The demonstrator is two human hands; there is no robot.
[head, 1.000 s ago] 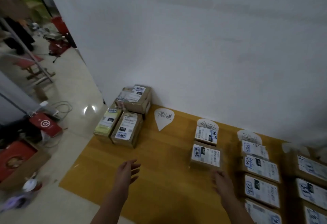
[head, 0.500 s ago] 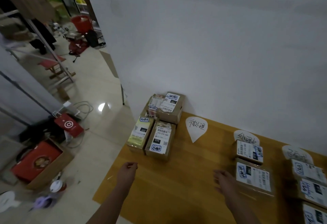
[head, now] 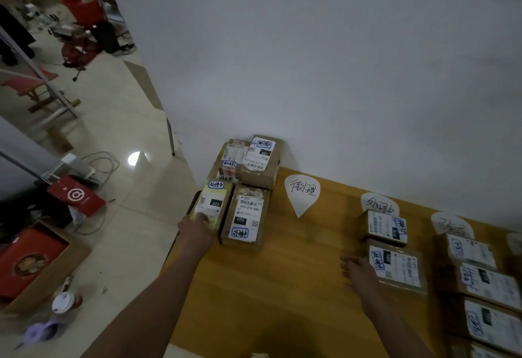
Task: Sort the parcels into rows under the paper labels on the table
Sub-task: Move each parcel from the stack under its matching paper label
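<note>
Covering the yellow parcel (head: 210, 205), the left hand (head: 197, 230) hides its own grip.

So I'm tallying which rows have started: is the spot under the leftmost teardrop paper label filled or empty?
Empty. Below the leftmost paper label only bare wooden table shows; the unsorted pile sits to its left.

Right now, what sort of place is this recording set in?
Probably an informal parcel-sorting spot in a back room or shop, not a warehouse. Labelled parcels sit on a wooden table against a white wall, under handwritten paper labels; the tiled floor beside it holds cables, bags and boxes.
</note>
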